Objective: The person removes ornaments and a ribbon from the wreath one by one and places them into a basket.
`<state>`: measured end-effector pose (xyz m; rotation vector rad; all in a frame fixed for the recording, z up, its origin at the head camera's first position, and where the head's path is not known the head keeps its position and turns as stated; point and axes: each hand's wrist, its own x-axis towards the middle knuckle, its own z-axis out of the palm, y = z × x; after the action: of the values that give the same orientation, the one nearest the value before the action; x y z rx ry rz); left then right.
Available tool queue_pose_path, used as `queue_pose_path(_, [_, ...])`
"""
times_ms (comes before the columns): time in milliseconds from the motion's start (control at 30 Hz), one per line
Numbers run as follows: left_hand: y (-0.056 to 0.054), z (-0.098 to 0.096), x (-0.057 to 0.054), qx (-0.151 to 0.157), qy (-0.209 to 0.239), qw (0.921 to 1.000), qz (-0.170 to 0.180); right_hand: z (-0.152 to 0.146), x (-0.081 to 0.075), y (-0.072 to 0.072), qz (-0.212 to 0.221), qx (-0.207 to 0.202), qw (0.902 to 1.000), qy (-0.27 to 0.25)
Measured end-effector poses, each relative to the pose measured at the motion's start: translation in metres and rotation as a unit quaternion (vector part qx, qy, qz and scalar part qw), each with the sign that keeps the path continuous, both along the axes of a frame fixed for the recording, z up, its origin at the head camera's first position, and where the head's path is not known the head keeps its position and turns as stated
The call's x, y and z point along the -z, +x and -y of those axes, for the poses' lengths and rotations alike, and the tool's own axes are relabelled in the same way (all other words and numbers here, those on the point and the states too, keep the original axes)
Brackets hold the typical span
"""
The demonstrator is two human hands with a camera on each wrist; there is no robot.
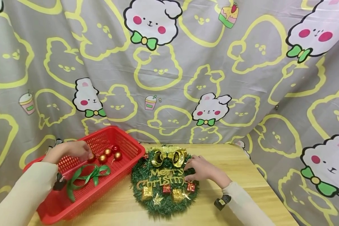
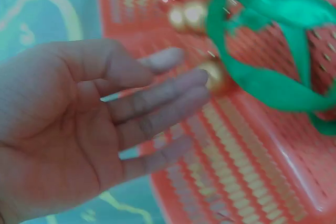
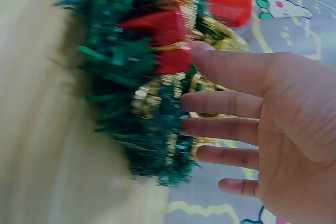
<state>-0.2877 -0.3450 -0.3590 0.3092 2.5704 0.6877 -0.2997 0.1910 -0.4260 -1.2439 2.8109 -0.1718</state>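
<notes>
In the head view my left hand (image 1: 78, 150) reaches over the back left of a red basket (image 1: 94, 201). Its loosely bent fingertips are right at a gold ball (image 2: 214, 77), with no ball between thumb and fingers in the left wrist view. More gold balls (image 1: 103, 158), a shiny red ball (image 1: 115, 148) and a green ribbon (image 1: 86, 175) lie in the basket. My right hand (image 1: 201, 169) is at the right edge of a green wreath (image 1: 165, 207), fingers extended. Its thumb tip overlaps a small red gift box (image 3: 172, 45) in the right wrist view.
The wreath carries gold bells (image 1: 178, 157), gold "Merry Christmas" lettering (image 1: 166, 179), small gift boxes and gold stars (image 1: 157, 199). It lies on a wooden table (image 1: 228, 160) beside the basket. A grey patterned curtain (image 1: 169, 81) hangs behind and along the sides.
</notes>
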Motion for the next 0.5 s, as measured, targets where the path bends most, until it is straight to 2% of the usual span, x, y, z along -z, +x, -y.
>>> queue_pose_path(67, [-0.002,-0.013,-0.008,0.02,0.005,0.9977,-0.065,-0.001,-0.007,-0.004,0.005,0.002,0.9999,-0.012])
queue_pose_path(133, [-0.004,-0.029,-0.015,0.031,0.015,0.9895,-0.14,-0.001,-0.017,-0.008,0.003,0.003,0.9997,-0.025])
queue_pose_path(200, [-0.005,-0.047,-0.021,0.028,0.016,0.9758,-0.216,0.0,-0.028,-0.012,-0.003,0.005,0.999,-0.045])
queue_pose_path(267, [-0.004,-0.067,-0.026,0.018,0.031,0.9613,-0.273,0.002,-0.04,-0.016,-0.018,0.005,0.9973,-0.071])
queue_pose_path(333, [-0.003,-0.088,-0.028,0.002,0.056,0.9479,-0.314,0.006,-0.05,-0.019,-0.035,0.007,0.9941,-0.102])
queue_pose_path(400, [-0.003,-0.108,-0.027,-0.012,0.087,0.9369,-0.338,0.01,-0.057,-0.021,-0.055,0.005,0.9893,-0.135])
queue_pose_path(467, [-0.002,-0.13,-0.025,-0.025,0.121,0.9284,-0.35,0.013,-0.063,-0.023,-0.061,0.008,0.9843,-0.165])
queue_pose_path(500, [-0.001,-0.14,-0.023,-0.032,0.134,0.9269,-0.349,0.015,-0.065,-0.024,-0.059,0.011,0.9826,-0.176])
